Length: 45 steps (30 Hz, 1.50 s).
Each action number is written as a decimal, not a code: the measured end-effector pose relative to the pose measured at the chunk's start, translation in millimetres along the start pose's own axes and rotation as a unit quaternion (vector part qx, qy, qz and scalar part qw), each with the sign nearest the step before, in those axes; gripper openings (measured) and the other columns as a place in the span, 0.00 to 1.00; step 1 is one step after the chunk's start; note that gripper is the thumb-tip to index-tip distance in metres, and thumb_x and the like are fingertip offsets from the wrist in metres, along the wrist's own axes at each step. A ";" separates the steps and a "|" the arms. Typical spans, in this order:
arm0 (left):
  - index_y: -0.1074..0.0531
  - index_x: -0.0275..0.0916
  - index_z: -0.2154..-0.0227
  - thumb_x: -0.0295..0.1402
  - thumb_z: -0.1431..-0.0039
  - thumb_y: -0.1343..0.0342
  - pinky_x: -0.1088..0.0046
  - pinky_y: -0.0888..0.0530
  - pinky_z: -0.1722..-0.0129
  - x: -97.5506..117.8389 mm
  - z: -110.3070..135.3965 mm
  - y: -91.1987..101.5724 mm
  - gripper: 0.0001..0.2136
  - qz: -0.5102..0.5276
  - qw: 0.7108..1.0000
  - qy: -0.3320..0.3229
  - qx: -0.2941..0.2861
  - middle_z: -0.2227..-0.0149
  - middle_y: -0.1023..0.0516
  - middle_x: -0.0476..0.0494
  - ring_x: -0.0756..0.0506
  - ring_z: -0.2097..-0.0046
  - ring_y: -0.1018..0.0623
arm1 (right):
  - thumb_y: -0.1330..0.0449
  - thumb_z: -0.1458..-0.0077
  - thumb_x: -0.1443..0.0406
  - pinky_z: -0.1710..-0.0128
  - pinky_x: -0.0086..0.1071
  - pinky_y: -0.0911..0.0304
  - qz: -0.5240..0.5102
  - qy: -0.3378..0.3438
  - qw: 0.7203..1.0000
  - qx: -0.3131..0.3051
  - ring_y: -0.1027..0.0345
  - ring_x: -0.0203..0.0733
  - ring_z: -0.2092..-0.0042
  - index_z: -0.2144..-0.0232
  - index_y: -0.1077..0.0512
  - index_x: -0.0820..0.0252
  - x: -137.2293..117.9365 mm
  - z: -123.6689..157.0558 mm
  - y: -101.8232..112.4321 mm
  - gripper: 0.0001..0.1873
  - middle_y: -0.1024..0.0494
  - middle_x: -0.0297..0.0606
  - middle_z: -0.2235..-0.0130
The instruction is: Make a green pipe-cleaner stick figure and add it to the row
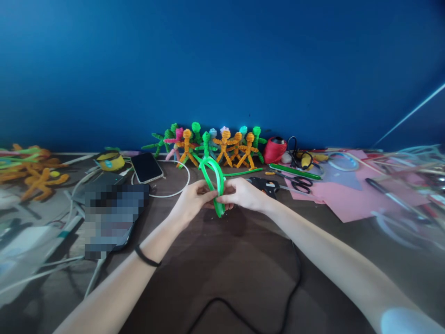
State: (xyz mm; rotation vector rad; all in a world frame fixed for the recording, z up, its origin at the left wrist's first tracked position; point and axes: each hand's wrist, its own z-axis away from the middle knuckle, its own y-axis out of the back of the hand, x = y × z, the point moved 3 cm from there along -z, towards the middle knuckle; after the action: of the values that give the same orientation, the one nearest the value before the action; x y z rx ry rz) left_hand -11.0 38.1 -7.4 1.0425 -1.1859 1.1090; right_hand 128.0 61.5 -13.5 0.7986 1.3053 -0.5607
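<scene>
Both my hands meet over the middle of the brown table (215,260). My left hand (193,197) and my right hand (243,194) pinch a bright green pipe cleaner (213,176) that is bent into a loop rising above my fingers. Its lower ends stick out below my fingertips. Behind it, against the blue wall, stands a row of small pipe-cleaner figures (222,146) in orange, green, pink and light blue.
A phone (146,167) with a white cable lies at the back left. A black glue gun (266,184), scissors (301,183), a red spool (274,149) and pink paper (347,195) sit to the right. Orange pipe-cleaner pieces (38,176) lie far left. A black cord (292,287) crosses the front.
</scene>
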 end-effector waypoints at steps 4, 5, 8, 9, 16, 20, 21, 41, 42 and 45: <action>0.28 0.35 0.75 0.31 0.57 0.39 0.72 0.26 0.72 -0.2 -1.4 0.6 0.06 -0.010 1.000 0.004 -0.010 0.76 0.24 0.48 0.47 0.73 0.23 | 0.34 0.60 0.60 0.76 0.26 0.36 -0.001 0.004 1.000 0.016 0.34 0.31 0.78 0.75 0.33 0.66 -0.7 -0.3 -0.7 0.15 0.28 0.32 0.80; 0.29 0.35 0.75 0.32 0.57 0.39 0.72 0.26 0.72 0.0 -1.6 0.8 0.06 -0.013 1.000 0.002 -0.009 0.76 0.24 0.48 0.48 0.73 0.23 | 0.34 0.60 0.60 0.76 0.26 0.36 -0.001 0.005 1.000 0.021 0.34 0.31 0.78 0.76 0.33 0.66 -0.8 -0.3 -0.7 0.15 0.28 0.32 0.80; 0.29 0.35 0.75 0.32 0.57 0.39 0.72 0.25 0.70 0.0 -1.4 0.8 0.07 -0.019 1.000 0.002 -0.007 0.76 0.24 0.50 0.48 0.73 0.23 | 0.34 0.61 0.60 0.77 0.26 0.36 0.005 0.005 0.999 0.033 0.34 0.31 0.79 0.78 0.33 0.65 -0.1 -0.5 -0.6 0.15 0.28 0.32 0.80; 0.30 0.35 0.75 0.32 0.57 0.39 0.71 0.25 0.70 -0.3 -1.2 0.8 0.07 -0.020 1.000 0.003 -0.006 0.76 0.24 0.50 0.48 0.73 0.23 | 0.34 0.61 0.60 0.77 0.26 0.36 0.007 0.006 0.999 0.037 0.34 0.31 0.79 0.78 0.33 0.65 0.3 -0.6 -0.5 0.15 0.28 0.32 0.81; 0.28 0.34 0.73 0.34 0.56 0.40 0.70 0.24 0.68 0.0 0.7 1.6 0.09 -0.040 0.999 -0.002 0.003 0.74 0.23 0.48 0.47 0.71 0.23 | 0.34 0.61 0.60 0.77 0.26 0.37 0.011 0.006 0.999 0.047 0.34 0.31 0.79 0.80 0.33 0.65 3.4 -2.0 -1.3 0.15 0.28 0.33 0.81; 0.28 0.34 0.74 0.34 0.58 0.38 0.71 0.24 0.69 1.6 0.2 5.1 0.09 -0.024 0.999 -0.006 0.026 0.76 0.25 0.50 0.48 0.71 0.24 | 0.34 0.62 0.60 0.77 0.26 0.37 0.016 -0.005 0.999 0.040 0.34 0.31 0.79 0.80 0.33 0.65 4.2 -2.7 -1.8 0.15 0.28 0.33 0.80; 0.28 0.34 0.74 0.35 0.58 0.38 0.70 0.24 0.68 1.7 -0.1 5.7 0.10 -0.015 0.999 -0.004 0.029 0.76 0.25 0.50 0.48 0.71 0.24 | 0.34 0.62 0.60 0.78 0.26 0.37 0.016 -0.009 0.999 0.037 0.34 0.31 0.79 0.80 0.33 0.65 4.4 -2.7 -2.0 0.15 0.28 0.33 0.80; 0.30 0.36 0.78 0.34 0.56 0.40 0.72 0.24 0.68 -1.9 -2.9 2.3 0.07 -0.044 0.999 -0.025 0.021 0.77 0.25 0.52 0.49 0.72 0.24 | 0.37 0.58 0.55 0.80 0.26 0.36 0.047 -0.018 0.998 0.038 0.33 0.32 0.80 0.80 0.31 0.66 -0.4 0.3 -4.5 0.17 0.28 0.34 0.81; 0.29 0.36 0.77 0.34 0.55 0.40 0.71 0.25 0.67 -2.5 -2.8 1.5 0.07 -0.043 0.999 -0.024 0.014 0.77 0.24 0.51 0.49 0.71 0.23 | 0.37 0.58 0.55 0.80 0.26 0.35 0.048 -0.018 0.998 0.033 0.33 0.32 0.80 0.81 0.32 0.66 -1.5 0.7 -4.6 0.18 0.28 0.35 0.81; 0.28 0.36 0.76 0.34 0.55 0.41 0.70 0.25 0.65 -3.5 -2.3 0.0 0.07 -0.044 0.999 -0.031 0.004 0.75 0.23 0.50 0.48 0.71 0.23 | 0.37 0.58 0.54 0.81 0.25 0.35 0.056 -0.026 0.998 0.031 0.33 0.33 0.81 0.82 0.31 0.66 -3.1 1.6 -4.1 0.19 0.28 0.35 0.81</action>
State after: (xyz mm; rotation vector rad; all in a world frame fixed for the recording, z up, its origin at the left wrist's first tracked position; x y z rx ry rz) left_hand -10.7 40.1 -11.1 1.1321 -1.1728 1.0203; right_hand 125.2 57.5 -11.2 0.8967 1.1923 -0.5306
